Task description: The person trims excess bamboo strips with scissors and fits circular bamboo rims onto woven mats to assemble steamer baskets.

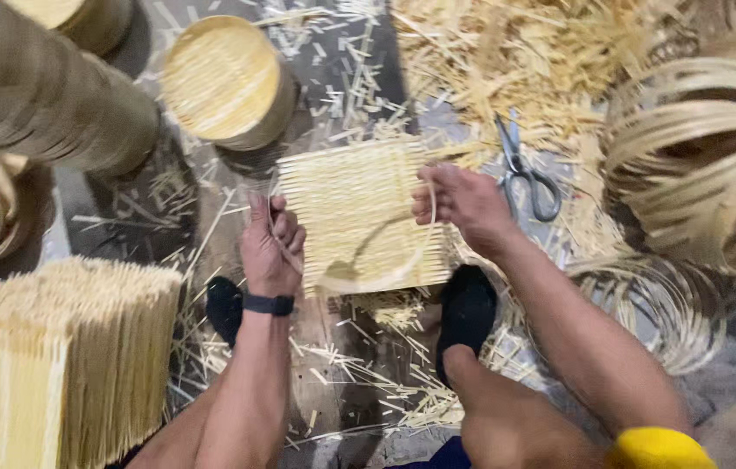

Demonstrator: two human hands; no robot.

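A square mat of woven bamboo slats (359,204) lies on the floor between my feet. A thin bamboo hoop (385,247) rests on its lower part. My left hand (270,243) grips the mat's left edge and the hoop there. My right hand (459,201) pinches the mat's right edge with the hoop. I wear a black band on the left wrist.
Grey scissors (526,169) lie to the right of the mat. Bamboo offcuts (515,52) litter the floor. Stacks of round bamboo trays (224,82) stand at the top left, a pile of slat mats (55,356) at the lower left, bamboo hoops (698,156) on the right. My feet wear black socks (468,308).
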